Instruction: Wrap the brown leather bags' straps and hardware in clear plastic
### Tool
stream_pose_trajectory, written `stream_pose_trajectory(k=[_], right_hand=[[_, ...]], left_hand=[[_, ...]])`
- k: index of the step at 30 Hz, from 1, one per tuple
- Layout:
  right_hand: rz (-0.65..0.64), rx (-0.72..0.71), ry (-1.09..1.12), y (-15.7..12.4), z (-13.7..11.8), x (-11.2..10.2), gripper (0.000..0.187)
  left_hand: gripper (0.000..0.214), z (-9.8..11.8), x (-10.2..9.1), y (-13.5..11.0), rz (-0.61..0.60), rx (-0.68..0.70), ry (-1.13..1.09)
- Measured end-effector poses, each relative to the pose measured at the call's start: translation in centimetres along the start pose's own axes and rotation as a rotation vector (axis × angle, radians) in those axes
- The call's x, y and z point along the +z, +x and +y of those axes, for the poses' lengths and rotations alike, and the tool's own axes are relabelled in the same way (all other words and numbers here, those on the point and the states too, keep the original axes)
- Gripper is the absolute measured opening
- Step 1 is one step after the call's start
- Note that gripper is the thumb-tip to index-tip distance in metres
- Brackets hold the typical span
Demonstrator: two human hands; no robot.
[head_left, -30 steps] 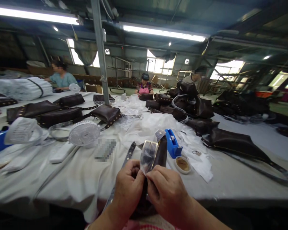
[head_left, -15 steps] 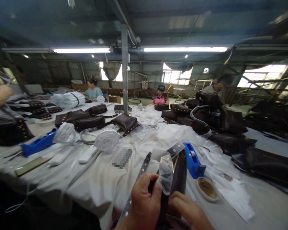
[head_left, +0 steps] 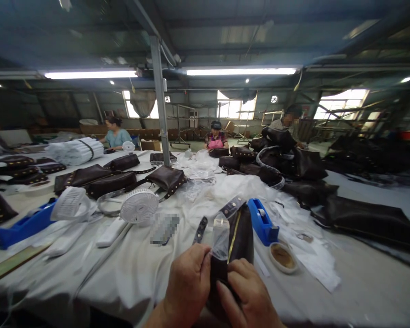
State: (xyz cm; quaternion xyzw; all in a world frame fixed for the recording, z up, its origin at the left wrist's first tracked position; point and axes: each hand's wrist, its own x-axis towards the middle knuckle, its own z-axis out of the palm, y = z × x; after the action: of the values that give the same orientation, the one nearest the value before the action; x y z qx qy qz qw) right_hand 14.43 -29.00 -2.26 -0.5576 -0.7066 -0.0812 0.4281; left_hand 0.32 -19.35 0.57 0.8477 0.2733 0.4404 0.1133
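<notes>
Low in the middle of the view, my left hand [head_left: 187,284] and my right hand [head_left: 248,296] are both closed around a dark brown leather bag piece [head_left: 241,237] held upright. A clear plastic film [head_left: 220,237] stands against its front, pinched between my left thumb and fingers. A studded strap [head_left: 200,229] pokes up beside my left hand. The bag's lower part is hidden behind my hands.
A blue tape dispenser [head_left: 261,221] and a small round dish [head_left: 283,257] sit just right of the bag on the white-covered table [head_left: 130,259]. Two small white fans [head_left: 139,206], another blue dispenser [head_left: 23,224] and several dark bags [head_left: 99,180] lie further back. Three people work at the far side.
The view has swung up and to the left, then settled. My hands stay on the bag piece, and my right fingers have moved higher up its front below the film.
</notes>
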Motion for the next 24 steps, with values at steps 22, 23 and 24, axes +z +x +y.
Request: stream_pose_trajectory(k=[22,23,24], right_hand=[[0.114,0.323,-0.031,0.7,1.0,-1.0,0.025],[0.175,0.332,-0.041,0.6,1.2,-0.8,0.021],[0.239,0.328,-0.049,0.5,1.4,-0.7,0.021]], left_hand=[[0.021,-1.1,0.5,-2.0,-0.031,0.581,0.321],[0.022,-2.1,1.0,-2.2,-0.017,0.600,0.316],[0.022,-3.1,1.5,-2.3,0.000,0.632,0.298]])
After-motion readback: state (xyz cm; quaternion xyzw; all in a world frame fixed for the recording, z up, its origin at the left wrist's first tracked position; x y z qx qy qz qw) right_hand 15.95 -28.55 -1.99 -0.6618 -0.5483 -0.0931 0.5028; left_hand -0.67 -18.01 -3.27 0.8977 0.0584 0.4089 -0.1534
